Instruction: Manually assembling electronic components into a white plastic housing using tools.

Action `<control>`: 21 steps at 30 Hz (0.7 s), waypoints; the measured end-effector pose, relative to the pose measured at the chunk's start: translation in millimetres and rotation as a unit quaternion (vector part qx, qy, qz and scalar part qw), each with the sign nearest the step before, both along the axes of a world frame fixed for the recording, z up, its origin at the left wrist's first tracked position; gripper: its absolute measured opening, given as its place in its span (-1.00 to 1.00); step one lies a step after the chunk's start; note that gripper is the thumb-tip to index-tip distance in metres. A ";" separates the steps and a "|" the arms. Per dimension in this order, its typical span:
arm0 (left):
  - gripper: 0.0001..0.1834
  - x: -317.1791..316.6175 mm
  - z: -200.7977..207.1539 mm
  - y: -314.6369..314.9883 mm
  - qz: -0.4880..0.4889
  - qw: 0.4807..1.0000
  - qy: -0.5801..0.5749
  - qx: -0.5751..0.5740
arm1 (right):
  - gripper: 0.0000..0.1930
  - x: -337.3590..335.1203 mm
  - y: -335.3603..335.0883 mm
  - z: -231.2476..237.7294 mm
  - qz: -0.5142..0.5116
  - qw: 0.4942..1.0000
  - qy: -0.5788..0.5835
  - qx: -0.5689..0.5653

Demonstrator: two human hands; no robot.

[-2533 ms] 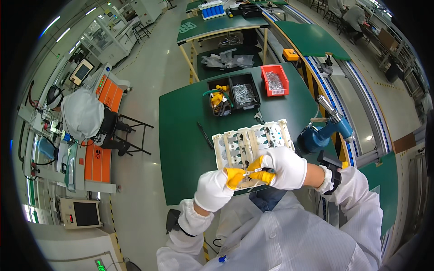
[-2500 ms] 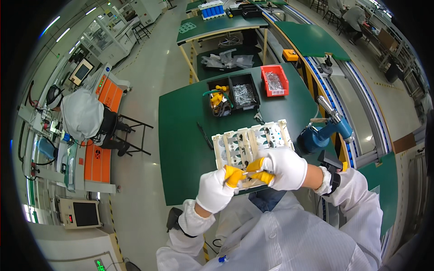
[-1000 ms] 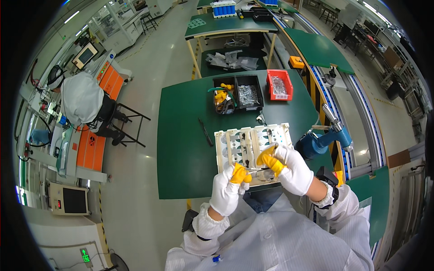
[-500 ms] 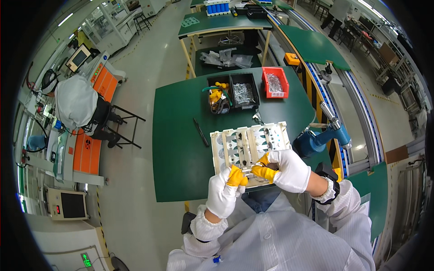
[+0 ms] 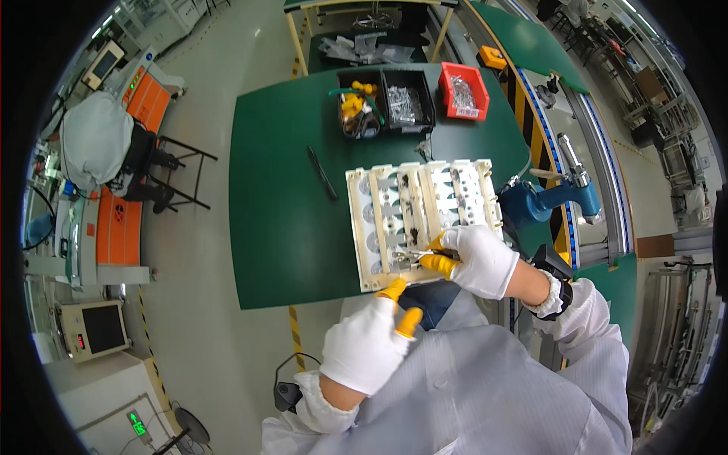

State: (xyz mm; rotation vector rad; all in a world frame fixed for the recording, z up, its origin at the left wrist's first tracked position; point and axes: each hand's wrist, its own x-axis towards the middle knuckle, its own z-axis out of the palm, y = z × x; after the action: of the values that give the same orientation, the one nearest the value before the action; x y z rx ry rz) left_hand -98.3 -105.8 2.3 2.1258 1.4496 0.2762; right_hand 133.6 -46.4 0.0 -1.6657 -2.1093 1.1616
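Note:
A cream plastic frame (image 5: 432,182) with rows of round cut-outs and pale crossbars lies at the table's front edge. My right hand (image 5: 478,260), in a white glove with yellow fingertips, is over its near right part, closed on a thin pale piece (image 5: 413,255) whose exact kind I cannot make out. That piece points left, over the frame. Just below the frame's near left corner is my left hand (image 5: 368,343), gloved the same way. Its thumb and forefinger are apart, with nothing between them; the other fingers are partly hidden.
On the green table (image 5: 280,227) lies a black pen (image 5: 322,174). Farther back stand a black bin (image 5: 362,83) of yellow-handled tools, another black bin (image 5: 408,125) of screws and a red bin (image 5: 464,95). A blue power tool (image 5: 527,205) is right of the frame. Leftward, a person (image 5: 95,140) sits.
My left hand has drawn back from the frame toward me, its thumb and forefinger spreading apart. My right hand stays over the frame, holding the thin piece. The whole view has shifted.

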 end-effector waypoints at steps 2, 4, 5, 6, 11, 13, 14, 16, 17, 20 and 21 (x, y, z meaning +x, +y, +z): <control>-0.26 6.7 2.6 -11.5 -0.032 0.999 0.016 -0.012 | -0.79 -1.9 -1.9 -13.6 0.001 1.000 -0.002 0.031; -0.19 9.4 1.9 -13.6 -0.049 0.998 0.028 -0.010 | -0.79 -9.4 -1.1 -5.7 -0.011 1.000 -0.011 0.016; -0.12 10.6 1.9 -13.3 -0.068 0.997 0.041 0.002 | -0.80 -11.3 -1.0 -3.3 0.006 0.999 -0.030 0.023; -0.12 11.3 3.7 -10.7 -0.067 0.997 0.038 -0.001 | -0.81 -12.8 -1.1 -2.0 0.023 0.998 -0.049 0.032; -0.37 16.7 2.8 2.5 -0.067 0.993 0.089 -0.030 | -0.80 -20.4 -4.6 -1.5 0.028 0.993 -0.101 0.046; -0.43 18.5 -0.5 0.1 -0.063 0.993 0.095 -0.012 | -0.79 -20.4 -6.7 -3.9 0.032 0.990 -0.124 0.062; -0.49 19.7 -2.1 -1.1 -0.061 0.993 0.101 0.006 | -0.79 -21.3 -7.4 -2.9 0.034 0.990 -0.124 0.063; -0.48 23.0 -6.0 -4.1 -0.058 0.993 0.106 0.014 | -0.78 -23.1 -8.9 -2.1 0.026 0.988 -0.143 0.049; -0.47 24.3 -7.3 -5.0 -0.056 0.992 0.111 0.021 | -0.78 -23.3 -9.6 -2.4 0.028 0.988 -0.143 0.050; -0.47 26.7 -7.9 -3.9 -0.063 0.992 0.111 0.021 | -0.73 -23.0 -9.2 -1.9 0.011 0.992 -0.114 0.054; -0.47 26.6 -8.9 -3.7 -0.061 0.992 0.111 0.022 | -0.73 -23.6 -8.9 -1.2 0.009 0.992 -0.121 0.045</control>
State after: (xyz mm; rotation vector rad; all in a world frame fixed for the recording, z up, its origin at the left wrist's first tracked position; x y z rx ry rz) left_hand -71.7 -109.5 -6.7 2.3307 1.4368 0.0245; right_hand 110.0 -55.3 -1.2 -1.8305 -2.2841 0.8927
